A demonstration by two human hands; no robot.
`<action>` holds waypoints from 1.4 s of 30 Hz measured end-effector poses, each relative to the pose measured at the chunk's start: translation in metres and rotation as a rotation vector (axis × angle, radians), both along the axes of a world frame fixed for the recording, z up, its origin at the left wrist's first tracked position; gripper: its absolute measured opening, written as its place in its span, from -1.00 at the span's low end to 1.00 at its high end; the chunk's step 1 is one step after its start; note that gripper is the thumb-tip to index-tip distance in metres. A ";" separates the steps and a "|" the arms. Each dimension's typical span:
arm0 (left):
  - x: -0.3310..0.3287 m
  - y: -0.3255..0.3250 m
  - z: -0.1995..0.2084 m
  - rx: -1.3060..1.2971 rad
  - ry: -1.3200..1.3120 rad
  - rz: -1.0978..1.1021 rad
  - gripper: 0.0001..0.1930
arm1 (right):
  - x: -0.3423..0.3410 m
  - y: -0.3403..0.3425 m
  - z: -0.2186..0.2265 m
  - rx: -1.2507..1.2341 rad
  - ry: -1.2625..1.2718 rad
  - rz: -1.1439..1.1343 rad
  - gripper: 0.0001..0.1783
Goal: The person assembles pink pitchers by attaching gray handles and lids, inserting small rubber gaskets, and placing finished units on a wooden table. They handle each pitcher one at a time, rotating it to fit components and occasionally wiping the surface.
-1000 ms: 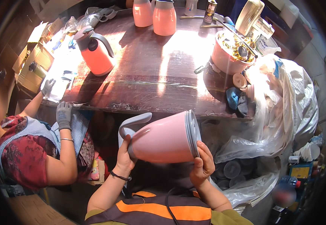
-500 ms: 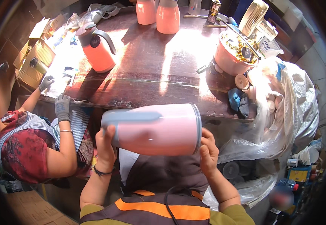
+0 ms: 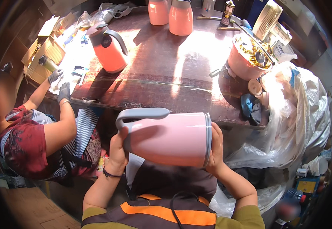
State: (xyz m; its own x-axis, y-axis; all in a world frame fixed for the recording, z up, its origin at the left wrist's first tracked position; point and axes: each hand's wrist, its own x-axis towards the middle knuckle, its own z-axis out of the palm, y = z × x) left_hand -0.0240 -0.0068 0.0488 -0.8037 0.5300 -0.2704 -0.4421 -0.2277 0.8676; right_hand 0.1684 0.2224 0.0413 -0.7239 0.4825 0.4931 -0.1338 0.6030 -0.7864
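Lying sideways in the air in front of me is a pink thermos jug [image 3: 169,139] with a grey handle and grey rims. Its neck end is on the left, its base on the right, and the handle lies along the far side. My left hand [image 3: 118,147] grips the neck end, its fingers partly hidden behind the jug. At the base rim, my right hand [image 3: 215,147] is closed around the edge. A more orange-lit thermos jug [image 3: 112,55] with a dark handle and lid stands upright on the table beyond my left hand.
On the wooden table [image 3: 154,57] stand two more pink jugs [image 3: 181,19], a spray can [image 3: 227,13] and a pink bucket [image 3: 242,63]. A fan [image 3: 269,19] is behind the bucket. Clear plastic sheeting [image 3: 272,141] hangs at right. A gloved co-worker [image 3: 32,145] sits left, beside a cardboard box [image 3: 44,57].
The held jug has been rolled about its long axis, so its handle moved from facing up to the far side. The co-worker's gloved hands shifted slightly, and my view has turned a little left.
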 end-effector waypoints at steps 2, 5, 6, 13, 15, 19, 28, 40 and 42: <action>0.001 0.000 0.013 -0.039 0.177 -0.013 -0.43 | 0.002 0.002 -0.018 -0.138 0.002 0.053 -0.36; -0.016 0.003 0.013 0.007 0.076 -0.113 -0.43 | 0.003 0.006 -0.011 -0.003 0.076 0.094 -0.38; -0.022 -0.002 0.004 0.014 -0.056 -0.137 -0.47 | 0.003 0.008 0.000 0.144 0.114 0.128 -0.38; -0.012 -0.013 -0.042 -0.139 -0.537 -0.321 -0.61 | 0.002 0.010 0.034 0.593 0.341 0.459 -0.51; -0.010 -0.019 -0.047 -0.059 -0.300 -0.102 -0.57 | -0.005 0.005 0.026 0.369 0.259 0.243 -0.57; -0.011 0.000 0.053 -0.204 0.909 -0.074 -0.55 | -0.017 0.024 -0.044 -0.952 -0.589 0.372 -0.55; -0.021 0.012 0.042 0.324 -0.067 -0.237 -0.37 | -0.020 -0.009 -0.019 -0.416 0.141 -0.078 -0.58; -0.042 0.024 0.006 0.441 0.359 -0.377 -0.92 | 0.034 -0.024 -0.068 -1.332 -0.607 0.411 -0.68; -0.046 0.023 0.019 0.330 0.481 -0.355 -0.86 | 0.041 0.027 -0.044 -1.086 -0.620 0.283 -0.73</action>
State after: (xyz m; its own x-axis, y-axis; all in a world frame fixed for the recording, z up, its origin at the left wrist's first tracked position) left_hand -0.0703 0.0165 0.0675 -0.5562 0.7772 0.2944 -0.1218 -0.4266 0.8962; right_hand 0.2094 0.2490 -0.0027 -0.8328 0.2156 -0.5099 0.4120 -0.3737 -0.8310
